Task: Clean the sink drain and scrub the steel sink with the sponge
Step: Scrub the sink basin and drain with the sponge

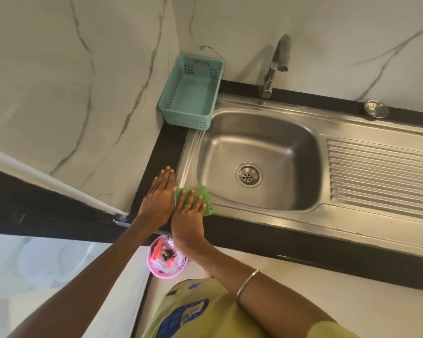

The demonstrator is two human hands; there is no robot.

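The steel sink is set into a black counter, its basin empty, with the round drain at the bottom. A flat green sponge lies on the sink's front-left rim. My right hand presses flat on the sponge, fingers spread over it. My left hand lies flat beside it on the black counter edge, fingers straight and holding nothing. A loose steel drain strainer sits on the counter behind the ribbed drainboard.
A teal plastic basket stands empty at the sink's back-left corner against the marble wall. The tap rises behind the basin. Below the counter edge, a pink bin holds scraps on the floor.
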